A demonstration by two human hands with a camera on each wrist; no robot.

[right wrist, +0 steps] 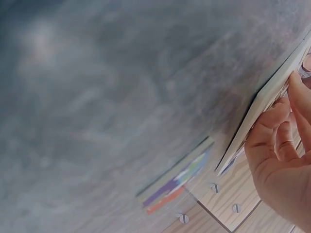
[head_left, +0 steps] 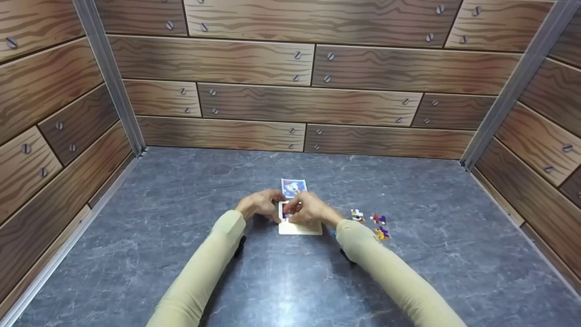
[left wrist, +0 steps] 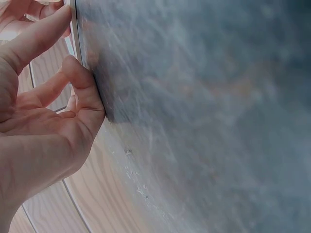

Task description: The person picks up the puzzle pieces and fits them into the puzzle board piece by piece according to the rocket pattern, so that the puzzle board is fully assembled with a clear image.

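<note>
A cream jigsaw puzzle tray lies flat on the table, with red and blue pieces partly visible in its upper left. My left hand holds the tray by its left side, thumb near the lower edge and bent fingers at the top corner. Over the tray, my right hand has its thumb and fingers brought together on a puzzle piece at the left part; the fingers hide most of it. In the right wrist view, the fingertips meet the tray's surface. Just beyond the tray lies a blue picture card with a white figure.
Right of the tray lie loose puzzle pieces: a white one, a red and purple one and a yellow and purple one. A bit of blue shows beside the right sleeve. Wood-patterned walls enclose the grey table.
</note>
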